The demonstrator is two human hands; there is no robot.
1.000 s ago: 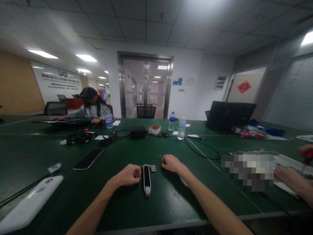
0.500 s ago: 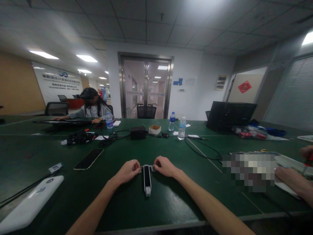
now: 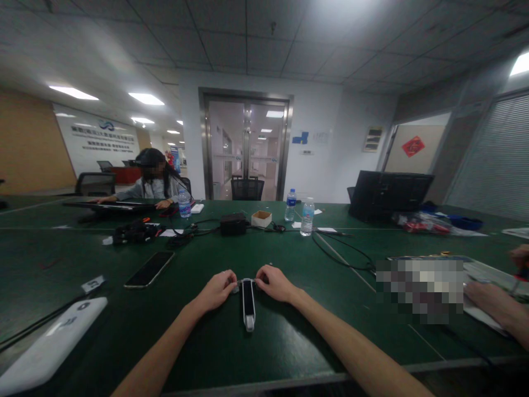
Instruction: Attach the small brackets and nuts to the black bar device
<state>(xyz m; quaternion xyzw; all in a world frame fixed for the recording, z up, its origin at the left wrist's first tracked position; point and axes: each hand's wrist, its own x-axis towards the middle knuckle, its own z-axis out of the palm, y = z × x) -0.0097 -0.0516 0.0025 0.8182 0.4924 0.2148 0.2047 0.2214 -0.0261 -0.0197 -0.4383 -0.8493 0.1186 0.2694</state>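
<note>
A slim white-framed device (image 3: pixel 248 306) with a long black face lies on the green table in front of me, its narrow white end towards me. I cannot tell its exact kind. At its far end, small parts stick out to both sides. My left hand (image 3: pixel 219 288) is closed, thumb and fingers pinching the small pale part on the left side. On the opposite side, my right hand (image 3: pixel 275 282) is closed too, its fingertips against the right part, which they mostly cover.
A phone (image 3: pixel 149 269) and a white panel-like object (image 3: pixel 58 342) lie on the left. Beyond are a black box (image 3: pixel 233 224), an open small box (image 3: pixel 262 219), bottles (image 3: pixel 307 218) and cables. A co-worker's hand (image 3: pixel 491 300) is at the right; another person (image 3: pixel 155 176) sits across.
My right hand has shifted slightly left, closer to the device's far end. My left hand and the device are nearly where they were. The person across has tilted the flat dark object before them.
</note>
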